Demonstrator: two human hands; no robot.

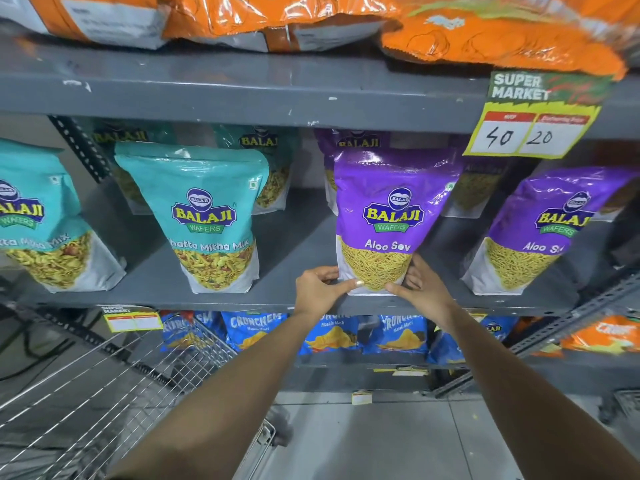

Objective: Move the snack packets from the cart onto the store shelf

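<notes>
A purple Aloo Sev packet (388,209) stands upright near the front edge of the grey middle shelf (284,258). My left hand (318,289) grips its bottom left corner, thumb across the front. My right hand (420,287) holds the bottom right corner, fingers tucked behind the pouch. A second purple Aloo Sev packet (540,233) stands to the right, with more purple ones behind. Teal Khatta Mitha Mix packets (204,216) stand to the left. The wire cart (114,386) sits at lower left; its inside is barely visible.
Orange packets (485,36) lie on the upper shelf, overhanging its edge. A price tag (533,116) reading 40 and 20 hangs from that shelf. Blue Crunchem packets (329,334) fill the shelf below. A slotted metal upright (554,327) runs diagonally at right.
</notes>
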